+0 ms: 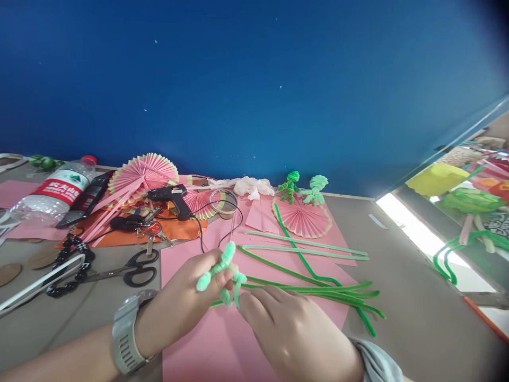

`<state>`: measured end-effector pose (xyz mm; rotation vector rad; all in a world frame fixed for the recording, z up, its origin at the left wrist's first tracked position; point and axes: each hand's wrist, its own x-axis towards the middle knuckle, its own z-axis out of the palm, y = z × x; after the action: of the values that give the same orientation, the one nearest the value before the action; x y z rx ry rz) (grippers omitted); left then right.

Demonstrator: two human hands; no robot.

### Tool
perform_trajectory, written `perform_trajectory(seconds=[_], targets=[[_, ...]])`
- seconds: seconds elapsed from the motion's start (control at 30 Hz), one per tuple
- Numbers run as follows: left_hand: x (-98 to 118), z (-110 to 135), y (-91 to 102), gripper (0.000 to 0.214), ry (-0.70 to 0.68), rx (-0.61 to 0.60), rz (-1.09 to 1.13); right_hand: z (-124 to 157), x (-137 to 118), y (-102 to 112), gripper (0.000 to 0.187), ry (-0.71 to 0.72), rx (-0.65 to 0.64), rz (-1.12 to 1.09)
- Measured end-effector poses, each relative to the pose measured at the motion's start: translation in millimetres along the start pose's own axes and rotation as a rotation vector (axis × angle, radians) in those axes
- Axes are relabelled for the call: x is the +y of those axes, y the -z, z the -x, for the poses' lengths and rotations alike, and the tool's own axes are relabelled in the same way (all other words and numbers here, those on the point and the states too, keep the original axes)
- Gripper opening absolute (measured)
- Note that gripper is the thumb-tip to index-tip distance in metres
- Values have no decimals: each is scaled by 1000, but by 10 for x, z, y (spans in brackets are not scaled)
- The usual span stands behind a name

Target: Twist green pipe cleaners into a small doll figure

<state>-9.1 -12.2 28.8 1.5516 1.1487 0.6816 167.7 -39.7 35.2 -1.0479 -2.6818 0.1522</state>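
Note:
My left hand (194, 292), with a watch on its wrist, pinches a small pale green pipe-cleaner figure (218, 268) with several stubby limbs. My right hand (282, 323) is closed at the figure's right side, its fingertips on a loose end of the pale green pipe cleaner (237, 292). Both hands are over pink paper (207, 339). Several darker green pipe cleaners (318, 289) lie just beyond and to the right of my right hand. Two straight pale green pipe cleaners (306, 249) rest further back.
Two finished-looking pipe-cleaner figures (317, 188) stand by a pink folded fan (304, 218) near the blue partition (254, 90). A black glue gun (170, 197), scissors (131, 269), keys (155, 231), a black bead string (66, 265) and a water bottle (59, 191) lie on the left.

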Motion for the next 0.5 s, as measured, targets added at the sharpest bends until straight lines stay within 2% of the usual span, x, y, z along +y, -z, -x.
perform_trajectory(seconds=[0.1, 0.17, 0.2, 0.27, 0.33, 0.4, 0.5], targets=[[28, 46, 4, 20, -59, -161, -31, -8, 108, 141, 17, 2, 45, -27], [59, 84, 11, 20, -4, -311, 135, -29, 182, 178, 17, -39, 45, -121], [73, 97, 13, 22, 41, -339, 216, -40, 199, 165, 17, -55, 33, -169], [88, 106, 8, 26, 112, -251, 281, -51, 182, 85, 16, -92, 4, -200], [83, 98, -13, 27, 126, -92, 208, -49, 110, -22, 14, -114, -22, -144], [58, 91, -46, 23, 92, 20, 71, -39, 27, -92, 13, -80, -69, -130], [6, 104, -93, 18, -24, 57, -144, -27, -15, -67, 14, -63, -76, -147]])
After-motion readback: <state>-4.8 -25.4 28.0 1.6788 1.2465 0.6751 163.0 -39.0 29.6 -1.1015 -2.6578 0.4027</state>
